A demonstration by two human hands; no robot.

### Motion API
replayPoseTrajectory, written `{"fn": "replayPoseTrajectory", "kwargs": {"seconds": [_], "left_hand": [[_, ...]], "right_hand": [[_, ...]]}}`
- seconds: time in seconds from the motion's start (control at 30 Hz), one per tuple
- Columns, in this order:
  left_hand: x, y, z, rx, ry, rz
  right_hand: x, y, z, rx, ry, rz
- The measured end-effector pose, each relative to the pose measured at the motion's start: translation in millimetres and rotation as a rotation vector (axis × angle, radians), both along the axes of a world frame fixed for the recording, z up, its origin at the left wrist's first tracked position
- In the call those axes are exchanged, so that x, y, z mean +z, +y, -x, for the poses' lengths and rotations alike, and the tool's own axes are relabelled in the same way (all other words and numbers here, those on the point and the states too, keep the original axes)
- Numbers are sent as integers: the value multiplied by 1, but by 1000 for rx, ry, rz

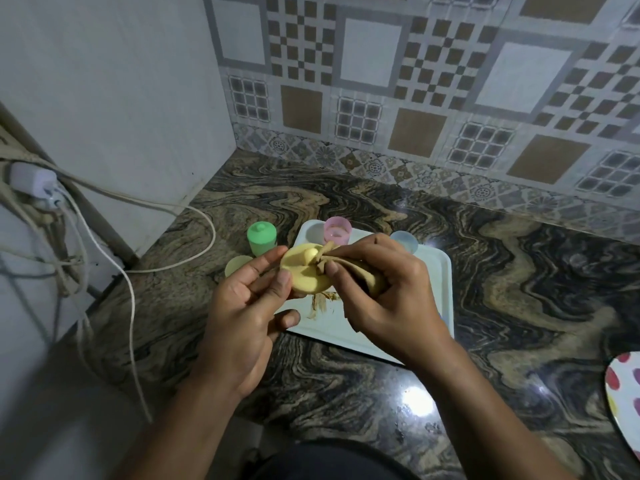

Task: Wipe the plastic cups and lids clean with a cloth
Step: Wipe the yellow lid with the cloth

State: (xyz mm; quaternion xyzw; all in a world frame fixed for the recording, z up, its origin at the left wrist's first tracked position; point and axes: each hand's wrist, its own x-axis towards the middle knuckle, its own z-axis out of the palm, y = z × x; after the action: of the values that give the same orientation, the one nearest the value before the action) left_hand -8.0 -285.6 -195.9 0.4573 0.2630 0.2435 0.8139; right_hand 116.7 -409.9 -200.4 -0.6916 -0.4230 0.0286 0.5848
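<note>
Wiping at frame centre: left hand (242, 306) pinches the yellow lid (304, 275) by its rim; right hand (388, 292) grips the bunched cloth (367, 271) against its knob. Risk: sideways pressure levers lid loose from fingertips.

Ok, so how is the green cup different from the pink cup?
The green cup wears its knobbed lid; the pink cup is open, with no lid on it. The green cup stands on the counter, left of the white tray; the pink cup stands on that tray. Both stand upright.
</note>
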Motion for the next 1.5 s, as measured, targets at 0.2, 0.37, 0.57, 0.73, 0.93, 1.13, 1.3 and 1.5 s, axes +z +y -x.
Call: {"fn": "replayPoseTrajectory", "kwargs": {"seconds": [0.2,0.37,0.57,0.73,0.93,1.13,1.3,1.5], "left_hand": [[3,-7,2,45,46,-12],[3,-18,0,98,74,-37],[6,-24,2,102,26,-49],[7,-11,10,-27,-3,18],[4,-10,10,-67,57,-4],[3,-18,13,-105,35,-134],[3,-9,10,6,26,-75],[-2,3,16,-83,29,-43]], "right_hand": [[-8,3,-9,-88,155,-2],[-10,4,7,-36,307,-46],[-1,-1,11,4,373,-75],[-1,-5,5,-24,200,-10],[2,-6,6,11,338,-1],[3,1,11,-42,359,-62],[5,-5,13,61,259,-104],[-6,9,-4,-34,105,17]]}}
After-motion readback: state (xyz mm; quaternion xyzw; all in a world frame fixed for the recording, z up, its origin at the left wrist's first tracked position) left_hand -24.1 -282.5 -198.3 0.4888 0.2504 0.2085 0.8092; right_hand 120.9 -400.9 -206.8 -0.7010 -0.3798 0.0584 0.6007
